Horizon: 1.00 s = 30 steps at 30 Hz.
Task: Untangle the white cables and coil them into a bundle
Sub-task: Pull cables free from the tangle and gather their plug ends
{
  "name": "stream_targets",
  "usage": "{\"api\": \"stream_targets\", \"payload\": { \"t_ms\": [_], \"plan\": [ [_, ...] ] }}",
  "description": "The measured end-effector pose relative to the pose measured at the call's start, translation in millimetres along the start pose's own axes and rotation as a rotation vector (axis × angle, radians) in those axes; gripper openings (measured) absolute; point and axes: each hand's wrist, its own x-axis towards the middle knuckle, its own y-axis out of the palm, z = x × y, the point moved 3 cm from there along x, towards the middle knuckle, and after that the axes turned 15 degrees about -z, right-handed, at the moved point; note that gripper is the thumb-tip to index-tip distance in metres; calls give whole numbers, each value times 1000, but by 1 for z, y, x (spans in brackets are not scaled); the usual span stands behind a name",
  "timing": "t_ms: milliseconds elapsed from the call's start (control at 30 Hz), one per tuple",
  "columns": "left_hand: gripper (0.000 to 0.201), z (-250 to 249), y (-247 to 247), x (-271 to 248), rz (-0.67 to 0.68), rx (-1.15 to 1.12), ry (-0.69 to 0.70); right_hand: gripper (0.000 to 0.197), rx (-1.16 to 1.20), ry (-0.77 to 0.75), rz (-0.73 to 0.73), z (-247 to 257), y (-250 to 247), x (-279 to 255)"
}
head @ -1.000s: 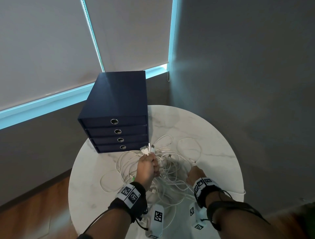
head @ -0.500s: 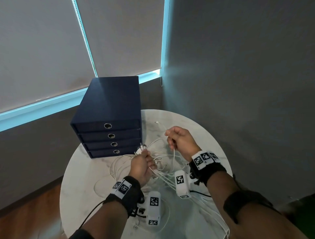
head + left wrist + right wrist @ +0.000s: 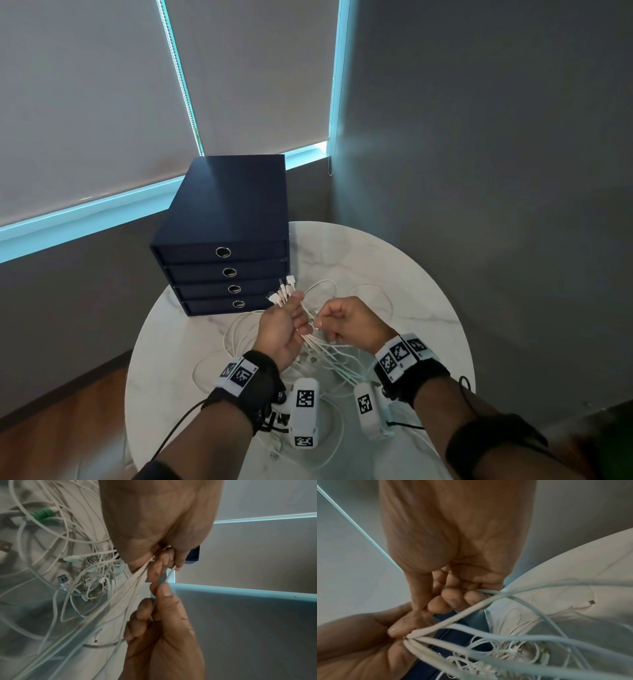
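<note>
A tangle of white cables (image 3: 329, 356) lies on the round marble table (image 3: 421, 308). My left hand (image 3: 284, 325) grips a bunch of cable ends, with several white plugs (image 3: 282, 291) sticking out above the fist. In the left wrist view the strands (image 3: 120, 596) run taut from that fist down to the heap. My right hand (image 3: 346, 320) is close beside the left and pinches one cable (image 3: 471, 608) between thumb and fingers. The same hand (image 3: 159, 615) shows from below in the left wrist view. Both hands hover over the table's middle.
A dark blue box with four drawers (image 3: 226, 240) stands at the table's back left, just behind my left hand. A grey wall (image 3: 479, 137) rises on the right, window blinds (image 3: 85, 102) at the back. Loose cable loops (image 3: 219, 342) spread left of the hands.
My right hand went from the table's near right up to the far side with a cable, then came back in beside the left. The left hand kept its grip on the plugs.
</note>
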Motion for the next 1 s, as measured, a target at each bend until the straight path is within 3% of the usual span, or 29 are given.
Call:
{"api": "stream_targets", "payload": {
  "t_ms": [100, 200, 267, 433, 567, 700, 767, 833, 933, 1000],
  "plan": [
    [12, -2, -4, 1, 0, -15, 9, 7, -233, -43, -38, -13, -13, 3],
    [20, -7, -8, 0, 14, -62, -6, 11, -543, -44, -273, -26, -47, 8],
    [22, -7, -11, -1, 30, -49, -14, 15, -592, 14, -395, -29, -68, 9],
    [29, 2, -5, -7, 114, -61, -76, 10, -549, 56, -597, -16, -84, 28],
    [43, -10, 2, -15, 150, -61, -48, 9, -152, 121, -756, -2, -88, 34],
    [38, -23, 2, -16, 70, -33, 63, 13, 352, 144, -539, 19, -69, 29],
    [33, -27, 0, -15, 24, 21, 116, 12, 489, 145, -429, 38, -60, 23],
    [31, -27, 0, -14, 3, 103, 167, 18, 502, 112, -365, 54, -54, 20],
    [36, -23, 4, -17, 18, 155, 201, 5, 393, 38, -236, 73, -42, 16],
    [33, -22, 9, -19, 38, 167, 226, 18, 265, 17, -112, 79, -32, 12]
  ]
}}
